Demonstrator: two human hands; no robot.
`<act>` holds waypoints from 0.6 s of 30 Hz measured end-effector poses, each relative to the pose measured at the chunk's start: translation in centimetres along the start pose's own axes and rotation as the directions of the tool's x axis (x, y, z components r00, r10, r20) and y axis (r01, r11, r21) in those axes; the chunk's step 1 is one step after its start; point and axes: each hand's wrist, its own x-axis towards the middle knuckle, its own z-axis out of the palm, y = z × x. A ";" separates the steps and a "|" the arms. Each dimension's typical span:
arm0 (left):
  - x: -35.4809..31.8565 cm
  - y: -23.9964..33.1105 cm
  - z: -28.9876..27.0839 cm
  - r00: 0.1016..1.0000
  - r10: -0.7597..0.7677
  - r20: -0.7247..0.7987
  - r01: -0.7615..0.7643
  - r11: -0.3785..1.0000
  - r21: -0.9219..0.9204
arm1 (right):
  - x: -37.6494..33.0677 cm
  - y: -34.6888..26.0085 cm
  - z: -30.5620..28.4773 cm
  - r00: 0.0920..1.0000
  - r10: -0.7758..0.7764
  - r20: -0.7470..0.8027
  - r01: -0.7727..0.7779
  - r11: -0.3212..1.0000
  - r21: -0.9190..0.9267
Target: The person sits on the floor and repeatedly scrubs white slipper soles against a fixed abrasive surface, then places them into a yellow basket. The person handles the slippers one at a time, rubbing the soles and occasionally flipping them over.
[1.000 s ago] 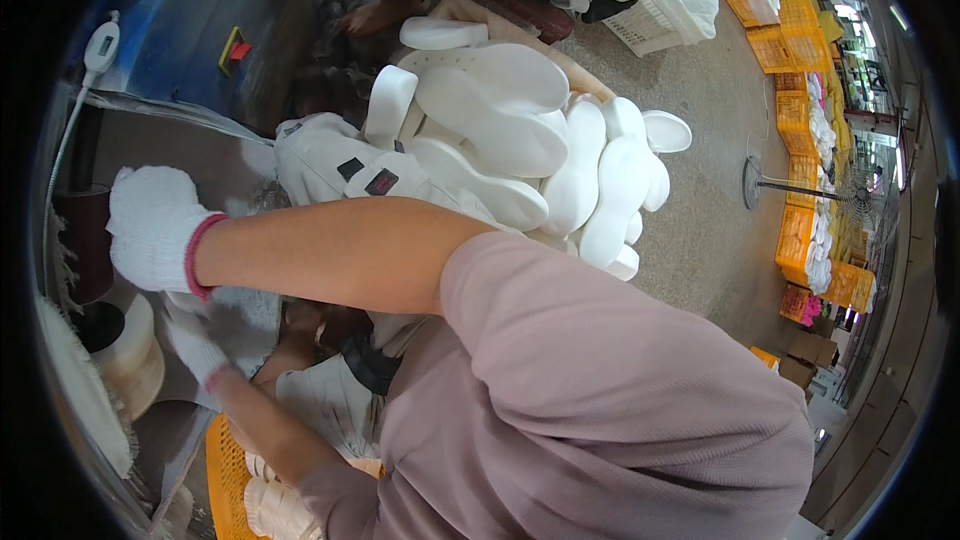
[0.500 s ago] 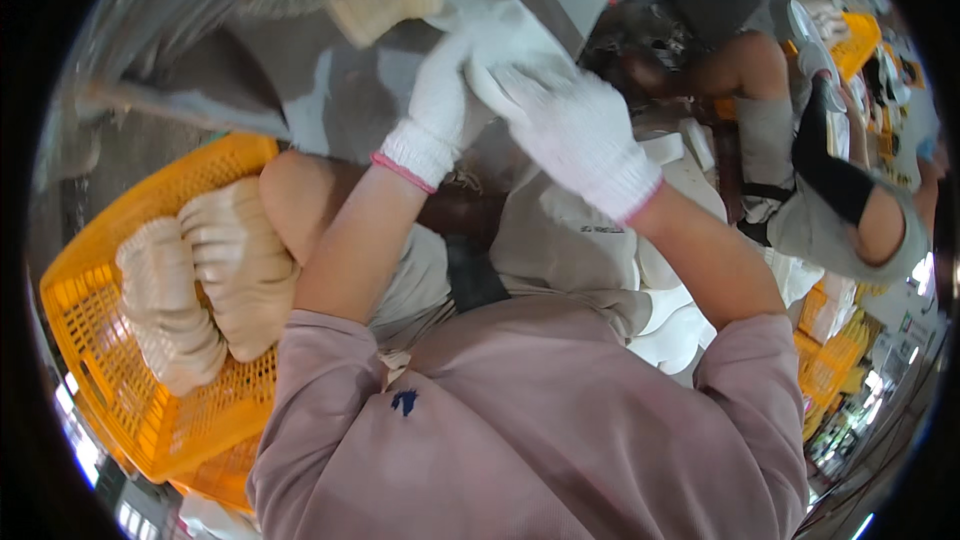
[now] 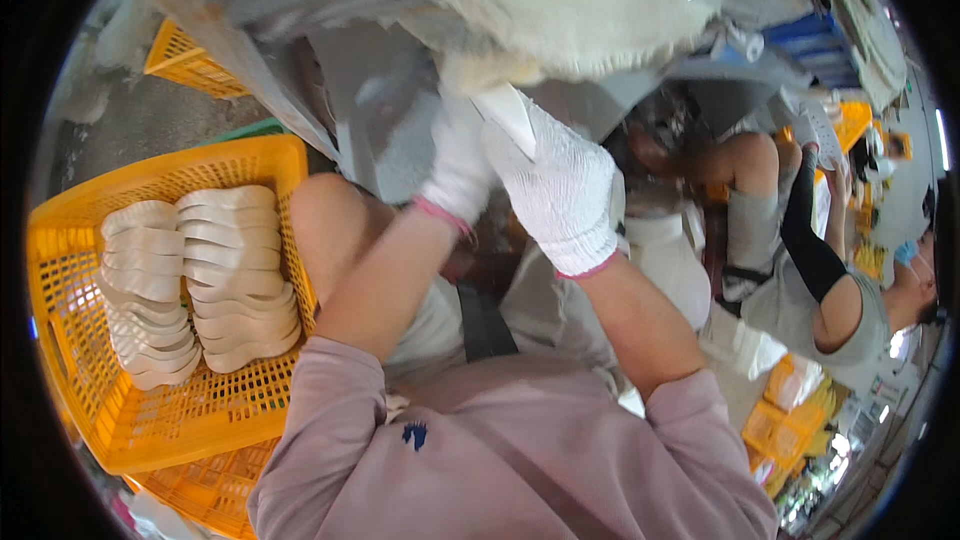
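Note:
Both my hands wear white knit gloves. My right hand (image 3: 556, 190) and my left hand (image 3: 457, 165) are raised together, gripping a white shoe sole (image 3: 508, 112) whose tip shows between the gloves. Right above them spins or hangs a large cream fluffy buffing wheel (image 3: 570, 25), blurred, and the sole's upper end meets it. To my left an orange plastic crate (image 3: 95, 380) holds two rows of stacked white soles (image 3: 200, 280).
A grey machine housing (image 3: 340, 70) stands behind my hands. Another orange crate (image 3: 190, 60) sits at the far left on the floor. A seated person (image 3: 820, 280) in dark arm sleeves works at the right, with more orange crates (image 3: 790, 420) beyond.
My view has swung from a heap of white soles to the machine. Both hands came together on a sole and lifted it closer to the fluffy wheel.

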 end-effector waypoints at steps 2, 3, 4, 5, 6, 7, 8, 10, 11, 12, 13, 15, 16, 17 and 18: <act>-0.8 1.1 0.1 0.983 0.131 -0.129 -0.069 0.914 0.401 | 1.6 -0.8 -0.3 0.996 -0.042 0.081 0.051 0.992 -0.114; -1.5 1.7 0.2 0.992 -0.036 -0.123 0.041 0.998 0.037 | 1.9 0.0 0.8 0.973 0.137 0.187 -0.135 0.991 -0.023; -0.8 2.3 0.2 0.977 -0.206 -0.060 0.175 0.926 -0.335 | 1.9 0.1 0.8 0.963 0.093 0.252 -0.145 0.969 0.198; -0.8 2.9 0.1 0.921 -0.387 0.036 0.351 0.789 -0.504 | 1.8 0.2 0.4 0.972 0.017 0.233 -0.120 0.893 0.433; 0.1 3.4 0.1 0.813 -0.561 0.155 0.492 0.520 -0.698 | 1.3 0.2 -1.0 0.926 0.053 0.373 -0.189 0.922 0.338; 0.7 3.8 -0.1 0.677 -0.697 0.236 0.594 0.329 -0.734 | 0.4 -0.2 -2.0 0.907 0.065 0.416 -0.215 0.921 0.325; 1.3 4.0 -0.2 0.702 -0.649 0.292 0.607 0.331 -0.723 | -0.5 -0.6 -3.0 0.903 0.050 0.426 -0.203 0.924 0.323; 2.4 4.2 -0.4 0.764 -0.534 0.362 0.576 0.311 -0.756 | -0.7 -0.6 -1.8 0.949 -0.020 0.314 -0.097 0.931 0.352; 2.9 4.1 -0.5 0.823 -0.480 0.303 0.500 0.359 -0.788 | 0.3 -0.4 -1.3 0.946 -0.001 0.324 -0.149 0.885 0.440; 2.8 3.8 -0.5 0.853 -0.451 0.263 0.455 0.394 -0.799 | 2.3 0.2 -1.0 0.818 0.080 0.569 -0.431 0.740 0.516; 2.7 3.4 -0.4 0.869 -0.443 0.221 0.418 0.418 -0.806 | 3.0 0.1 -1.1 0.799 -0.010 0.601 -0.386 0.757 0.526; 1.8 2.3 0.2 0.862 -0.437 0.257 0.420 0.330 -0.845 | 1.5 -1.2 -3.0 0.870 -0.259 0.420 0.057 0.898 0.437; 1.5 1.8 0.5 0.840 -0.421 0.342 0.455 0.203 -0.867 | 0.1 -1.9 -4.1 0.893 -0.254 0.373 0.106 0.922 0.373; 1.0 1.3 0.9 0.819 -0.377 0.432 0.492 0.076 -0.867 | -1.5 -2.7 -4.5 0.908 -0.025 0.418 -0.079 0.970 0.231; 1.0 1.0 0.9 0.810 -0.323 0.490 0.517 0.001 -0.856 | -3.1 -3.4 -4.8 0.884 0.176 0.432 -0.236 0.967 0.090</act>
